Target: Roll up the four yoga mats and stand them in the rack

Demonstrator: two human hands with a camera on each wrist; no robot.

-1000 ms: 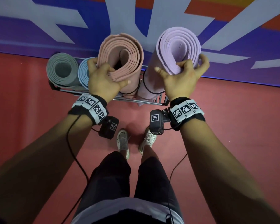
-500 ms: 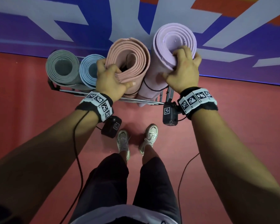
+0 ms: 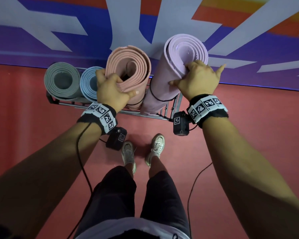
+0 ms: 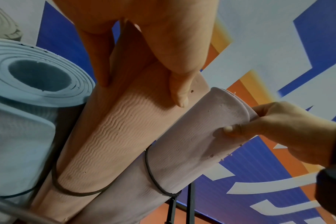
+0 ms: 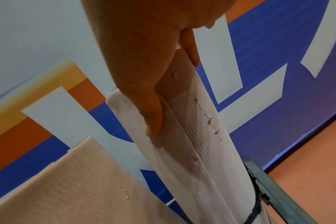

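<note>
Four rolled mats stand side by side in a low metal rack [image 3: 145, 116] against the wall: a grey mat [image 3: 62, 80], a blue mat [image 3: 89, 83], a pink mat [image 3: 135, 66] and a lilac mat [image 3: 185, 49]. My left hand [image 3: 110, 87] grips the top of the pink mat [image 4: 113, 136], thumb on its front. My right hand [image 3: 197, 78] grips the top edge of the lilac mat [image 5: 197, 144], thumb pressed on its side. A black band circles each of these two mats lower down. The lilac mat [image 4: 182, 144] leans against the pink one.
A wall [image 3: 145, 23] painted in blue, white and orange rises right behind the rack. Red floor [image 3: 248, 135] spreads all around. My feet [image 3: 141, 150] stand just in front of the rack, and cables hang from both wrist cameras.
My right hand slid from the lilac roll's top onto its near-right edge. The left hand keeps its grip on the pink mat. The view shifted slightly.
</note>
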